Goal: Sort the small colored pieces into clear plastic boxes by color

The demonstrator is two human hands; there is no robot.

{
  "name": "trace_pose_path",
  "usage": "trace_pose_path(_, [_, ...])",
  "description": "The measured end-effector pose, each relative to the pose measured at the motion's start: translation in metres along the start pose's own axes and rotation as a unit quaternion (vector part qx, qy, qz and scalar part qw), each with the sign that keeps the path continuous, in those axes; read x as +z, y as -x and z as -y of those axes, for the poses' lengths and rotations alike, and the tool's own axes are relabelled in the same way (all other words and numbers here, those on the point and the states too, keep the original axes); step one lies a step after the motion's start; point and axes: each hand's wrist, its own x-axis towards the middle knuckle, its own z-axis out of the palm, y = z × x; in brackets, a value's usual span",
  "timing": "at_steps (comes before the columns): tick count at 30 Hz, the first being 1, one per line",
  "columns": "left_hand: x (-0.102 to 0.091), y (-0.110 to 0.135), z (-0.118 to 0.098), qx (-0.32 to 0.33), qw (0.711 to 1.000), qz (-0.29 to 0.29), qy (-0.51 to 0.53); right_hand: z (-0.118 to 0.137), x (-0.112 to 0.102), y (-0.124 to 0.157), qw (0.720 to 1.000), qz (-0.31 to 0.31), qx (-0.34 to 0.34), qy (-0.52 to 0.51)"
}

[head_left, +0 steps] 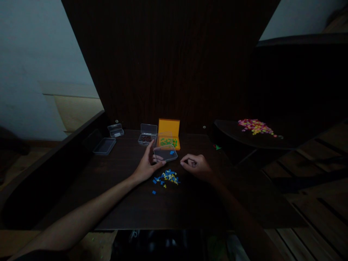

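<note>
My left hand [146, 165] grips a small clear plastic box [166, 153], thumb under its near edge and fingers at its left side; a few blue pieces lie inside. Just in front of the box sits a little heap of blue and yellow pieces [166, 177] on the dark wooden table [130, 203]. To the right of the heap rests my right hand [196, 166], its fingers curled in a loose pinch; what it holds, if anything, is too small to make out.
An orange box [169, 133] with green pieces stands open behind the clear box. A clear box with dark pieces [146, 135], another clear box [115, 130] and a lid [104, 146] lie at back left. A pile of pink and yellow pieces [255, 127] lies on a side surface right.
</note>
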Motion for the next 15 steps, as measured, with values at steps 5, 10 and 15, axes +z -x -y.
trace_pose_path(5, [-0.002,-0.003,0.003,-0.018,0.999,-0.011,0.042,0.0,0.014,0.0,0.992,0.118,-0.026,0.026])
trace_pose_path(10, [-0.003,-0.003,0.004,-0.025,0.999,-0.017,0.04,0.004,0.02,-0.001,0.984,0.16,-0.049,0.059])
trace_pose_path(15, [-0.004,-0.003,0.004,-0.029,0.999,-0.021,0.029,0.0,0.021,-0.002,0.983,0.165,-0.051,0.06])
